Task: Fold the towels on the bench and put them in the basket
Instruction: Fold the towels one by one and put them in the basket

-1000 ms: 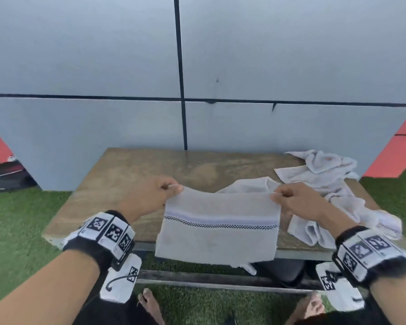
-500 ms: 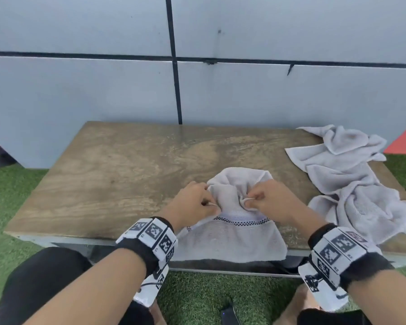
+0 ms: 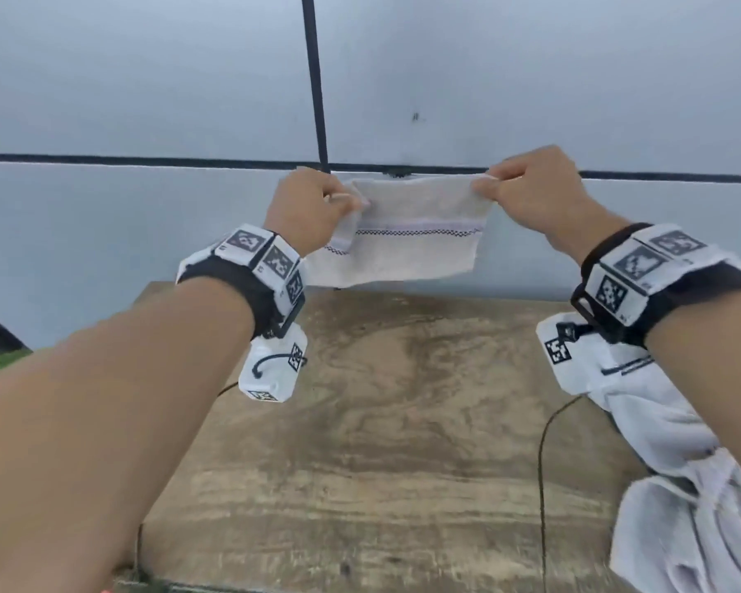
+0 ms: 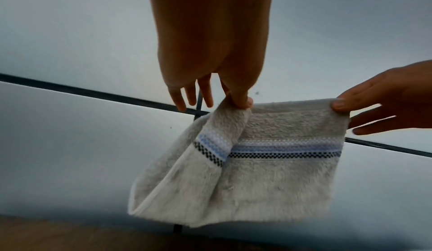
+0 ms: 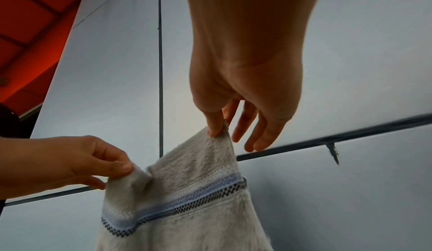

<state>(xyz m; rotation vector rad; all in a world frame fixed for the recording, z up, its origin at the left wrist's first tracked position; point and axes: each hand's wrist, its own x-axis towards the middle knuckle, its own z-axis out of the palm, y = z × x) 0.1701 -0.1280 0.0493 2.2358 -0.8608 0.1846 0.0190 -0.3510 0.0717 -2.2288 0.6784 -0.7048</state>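
A small folded beige towel point(image 3: 407, 233) with a blue and black checked stripe hangs in the air above the far end of the wooden bench point(image 3: 381, 442). My left hand point(image 3: 317, 207) pinches its upper left corner between thumb and forefinger; my right hand point(image 3: 527, 190) pinches the upper right corner. In the left wrist view the towel point(image 4: 268, 162) hangs below my left hand point(image 4: 238, 103), its left side folded over. The right wrist view shows the towel point(image 5: 187, 190) under my right hand point(image 5: 217, 131). No basket is in view.
A heap of crumpled white towels point(image 3: 681, 485) lies on the bench's right side, partly under my right forearm. A grey panelled wall point(image 3: 146, 100) rises just behind the bench. A thin black cable point(image 3: 542, 464) runs over the bench near the heap.
Both hands lifted the towel off the bench's near edge, raised it high and spread apart, stretching it flat in the air. The head view has tilted and moved closer.
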